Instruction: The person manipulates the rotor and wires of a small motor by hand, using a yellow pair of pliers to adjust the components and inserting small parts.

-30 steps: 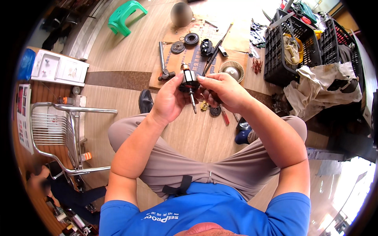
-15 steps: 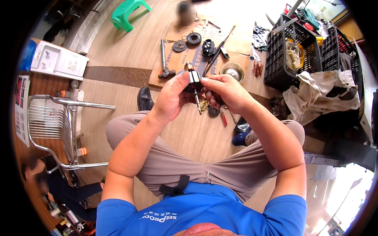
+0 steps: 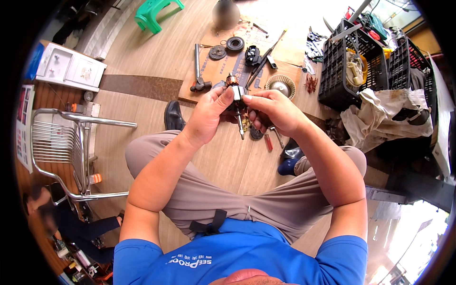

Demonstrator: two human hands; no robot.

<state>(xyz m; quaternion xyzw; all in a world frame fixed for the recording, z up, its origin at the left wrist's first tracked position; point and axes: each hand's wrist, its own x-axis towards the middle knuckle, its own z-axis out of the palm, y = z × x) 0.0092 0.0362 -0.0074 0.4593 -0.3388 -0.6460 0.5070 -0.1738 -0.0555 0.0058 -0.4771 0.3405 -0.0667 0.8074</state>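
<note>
In front of me, above my lap, I hold a motor armature (image 3: 238, 95) with a bright metal core, copper-coloured parts and a thin shaft that points down toward me. My left hand (image 3: 208, 116) grips it from the left, thumb against the core. From the right, the thumb of my right hand (image 3: 280, 113) presses on the core, the other fingers curled beneath. Beyond my hands a hammer (image 3: 197, 64), a black ring-shaped part (image 3: 234, 43), a grey disc (image 3: 217, 52), a black housing part (image 3: 252, 56) and a blower wheel (image 3: 280, 86) lie on a cardboard sheet (image 3: 284, 61).
A red-handled tool (image 3: 269, 143) lies on the floor near my right foot. Black crates (image 3: 332, 71) with cloths stand to the right. On the left are a metal chair (image 3: 85, 124), a white cabinet (image 3: 71, 69) and a seated person (image 3: 83, 225); a green stool (image 3: 154, 14) stands at the far left.
The armature has turned slightly about its shaft between my fingers, so one broad bright face of the core now shows. Both hands keep their grip in nearly the same place.
</note>
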